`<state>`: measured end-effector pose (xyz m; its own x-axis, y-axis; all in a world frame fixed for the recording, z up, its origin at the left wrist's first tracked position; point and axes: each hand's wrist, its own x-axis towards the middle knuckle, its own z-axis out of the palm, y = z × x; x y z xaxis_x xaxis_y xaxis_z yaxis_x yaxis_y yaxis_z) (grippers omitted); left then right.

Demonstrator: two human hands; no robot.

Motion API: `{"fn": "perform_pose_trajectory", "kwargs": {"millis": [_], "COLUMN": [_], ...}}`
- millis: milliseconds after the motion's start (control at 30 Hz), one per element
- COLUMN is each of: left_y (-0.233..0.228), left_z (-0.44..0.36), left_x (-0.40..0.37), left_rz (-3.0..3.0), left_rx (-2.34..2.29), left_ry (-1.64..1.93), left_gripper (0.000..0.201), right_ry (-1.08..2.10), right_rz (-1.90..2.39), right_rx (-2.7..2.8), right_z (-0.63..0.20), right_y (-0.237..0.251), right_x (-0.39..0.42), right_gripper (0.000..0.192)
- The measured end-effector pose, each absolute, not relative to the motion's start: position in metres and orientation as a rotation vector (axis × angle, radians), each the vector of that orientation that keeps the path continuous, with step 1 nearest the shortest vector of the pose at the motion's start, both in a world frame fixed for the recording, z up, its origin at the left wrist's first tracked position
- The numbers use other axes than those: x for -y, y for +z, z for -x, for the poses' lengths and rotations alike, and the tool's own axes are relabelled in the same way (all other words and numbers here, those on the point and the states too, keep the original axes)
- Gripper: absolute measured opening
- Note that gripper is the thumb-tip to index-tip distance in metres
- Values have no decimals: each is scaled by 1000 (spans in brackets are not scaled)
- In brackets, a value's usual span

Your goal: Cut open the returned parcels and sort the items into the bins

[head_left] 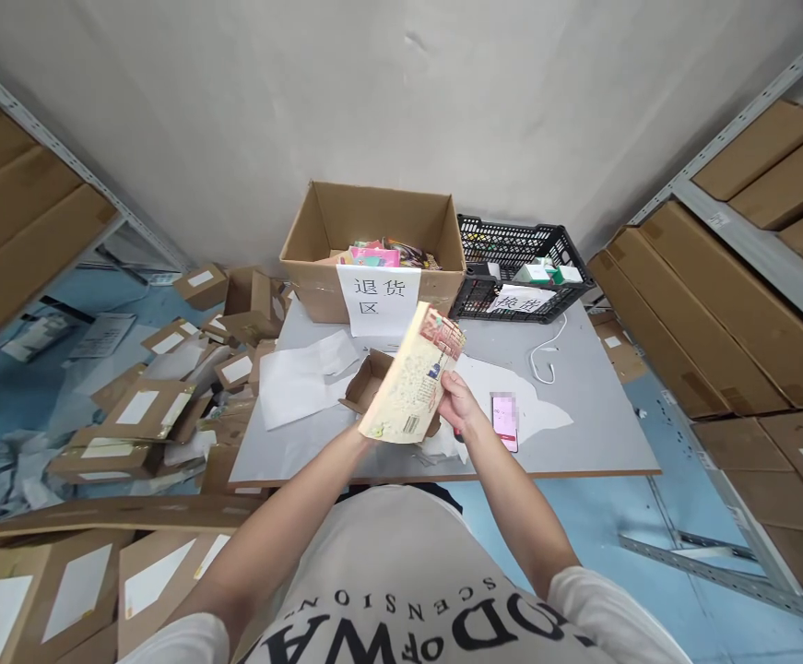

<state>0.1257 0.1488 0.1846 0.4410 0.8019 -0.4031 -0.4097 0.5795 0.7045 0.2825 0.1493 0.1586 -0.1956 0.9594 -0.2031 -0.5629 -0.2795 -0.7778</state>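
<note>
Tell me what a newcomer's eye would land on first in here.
The paperback book held up over the gray table stands out first, the right hand gripping its edge. Behind it sits an open cardboard box with a white paper sign, a black plastic crate to its right. Left of the table lies a jumble of labelled boxes.

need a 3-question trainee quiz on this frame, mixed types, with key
1. What does the right grip hold?
2. True or false: the phone has a lit screen.
3. Seen from the person, where does the black crate stand relative to the large open cardboard box? A, left; B, right; C, in front.

Key:
1. A book, barcode facing the camera.
2. True.
3. B.
</note>
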Motion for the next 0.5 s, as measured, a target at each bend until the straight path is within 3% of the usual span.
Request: {"fn": "perform_pose_trajectory", "kwargs": {"millis": [200,500], "left_y": [202,177], "left_z": [-82,-101], "left_x": [-154,-153], "left_rz": [-700,-809], "left_rx": [-707,-857], "left_ry": [749,968], "left_gripper": [61,65], "right_ry": [1533,1497], "right_rz": [951,998], "right_rx": [714,761], "right_z": [-298,-311], "right_y": [169,186], "right_x": [-143,-134], "right_gripper": [44,45]}}
